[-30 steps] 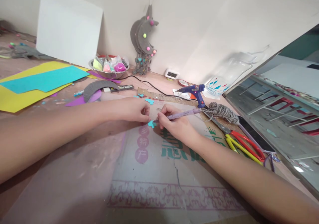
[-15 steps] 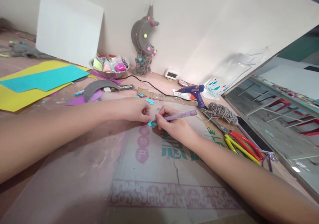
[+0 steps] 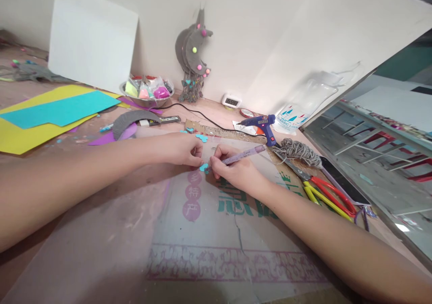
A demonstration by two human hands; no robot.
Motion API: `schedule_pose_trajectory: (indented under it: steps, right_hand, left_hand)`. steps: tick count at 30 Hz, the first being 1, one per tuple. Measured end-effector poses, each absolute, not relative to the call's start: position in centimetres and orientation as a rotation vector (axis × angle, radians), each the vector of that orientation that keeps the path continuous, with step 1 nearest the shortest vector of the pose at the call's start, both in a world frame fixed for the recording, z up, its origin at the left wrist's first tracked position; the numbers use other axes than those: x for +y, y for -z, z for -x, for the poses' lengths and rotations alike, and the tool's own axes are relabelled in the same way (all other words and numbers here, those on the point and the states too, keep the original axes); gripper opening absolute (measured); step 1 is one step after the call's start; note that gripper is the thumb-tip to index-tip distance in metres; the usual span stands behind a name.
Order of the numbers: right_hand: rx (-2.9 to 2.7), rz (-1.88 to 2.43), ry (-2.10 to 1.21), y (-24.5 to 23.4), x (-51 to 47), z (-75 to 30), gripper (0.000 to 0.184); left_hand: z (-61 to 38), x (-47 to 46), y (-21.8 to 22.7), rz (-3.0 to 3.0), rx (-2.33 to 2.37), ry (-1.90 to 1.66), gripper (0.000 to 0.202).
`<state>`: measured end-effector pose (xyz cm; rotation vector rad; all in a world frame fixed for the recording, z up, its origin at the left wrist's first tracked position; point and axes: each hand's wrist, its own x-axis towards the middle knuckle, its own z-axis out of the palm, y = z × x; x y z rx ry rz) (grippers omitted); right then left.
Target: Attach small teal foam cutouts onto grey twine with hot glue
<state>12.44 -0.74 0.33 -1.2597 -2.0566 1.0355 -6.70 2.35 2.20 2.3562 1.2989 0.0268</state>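
Observation:
My right hand (image 3: 232,166) is closed around a pale purple pen (image 3: 246,154), whose tip points down and left at a small turquoise cutout (image 3: 204,167) with a wavy edge. My left hand (image 3: 187,150) is curled, thumb and fingertips together at the upper left edge of that cutout, holding it against the work surface; the exact contact is partly hidden. Just beyond the left hand lies another turquoise cutout (image 3: 201,138). Under both hands is a translucent sheet (image 3: 209,232) over printed green and red characters.
A blue glue gun (image 3: 261,124), twine (image 3: 299,153), red-and-yellow-handled pliers or shears (image 3: 332,196) and a phone (image 3: 344,182) lie right. Behind are a ruler (image 3: 219,130), cutter (image 3: 165,120), grey crescent (image 3: 135,118) and bowl (image 3: 148,100). Yellow (image 3: 20,137) and turquoise sheets (image 3: 67,108) lie left.
The pen's rear end has shifted slightly up and left, with small movement of the right hand at the cutout. The left hand keeps its place. The whole view has shifted slightly.

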Motion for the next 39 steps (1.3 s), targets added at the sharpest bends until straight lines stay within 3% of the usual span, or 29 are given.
schedule_pose_trajectory:
  steps: [32, 39]
  right_hand:
    - [-1.966, 1.276, -1.051, -0.11, -0.64, -12.12, 0.02]
    - [-1.875, 1.274, -0.892, -0.04, -0.32, -12.81, 0.024]
  left_hand:
    - [6.75, 2.34, -2.12, -2.374, 1.277, -0.053, 0.026]
    - [7.07, 2.63, -2.07, -2.418, 1.255, -0.05, 0.025]
